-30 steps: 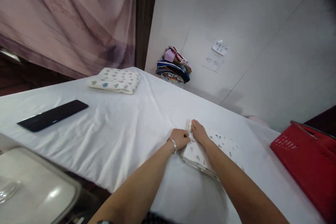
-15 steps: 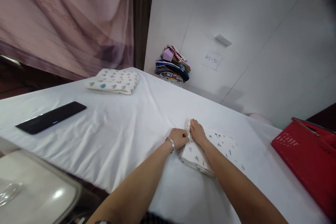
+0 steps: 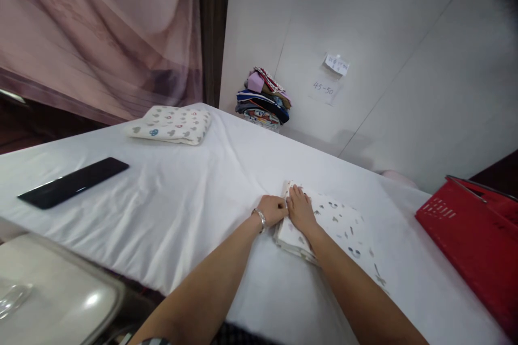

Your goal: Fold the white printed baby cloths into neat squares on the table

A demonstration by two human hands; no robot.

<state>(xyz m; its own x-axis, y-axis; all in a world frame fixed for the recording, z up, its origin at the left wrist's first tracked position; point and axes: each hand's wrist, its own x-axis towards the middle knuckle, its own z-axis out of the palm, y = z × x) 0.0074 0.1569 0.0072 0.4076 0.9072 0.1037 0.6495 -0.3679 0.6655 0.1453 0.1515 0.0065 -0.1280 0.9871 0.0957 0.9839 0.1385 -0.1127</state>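
A white cloth (image 3: 343, 226) printed with small grey and coloured motifs lies folded in layers on the white-covered table. My left hand (image 3: 273, 209), with a silver bracelet at its wrist, is closed at the cloth's left edge, its fingers pinching the fabric there. Flat on top, just beside it, rests my right hand (image 3: 301, 211) with fingers stretched out. My right forearm hides part of the cloth. Farther back on the left sits a second folded cloth (image 3: 172, 125) with a grey, red and blue print.
A black phone-like slab (image 3: 75, 182) lies on the table's left. Against the wall stands a stack of folded fabrics (image 3: 264, 99). A red basket (image 3: 469, 248) is at the right edge. A pale lidded container (image 3: 56, 291) stands lower left; paper notes (image 3: 324, 87) hang on the wall.
My right hand has slid slightly down and back over the cloth, spreading flatter, and more print shows on its right side. My left hand keeps its pinch at the edge.
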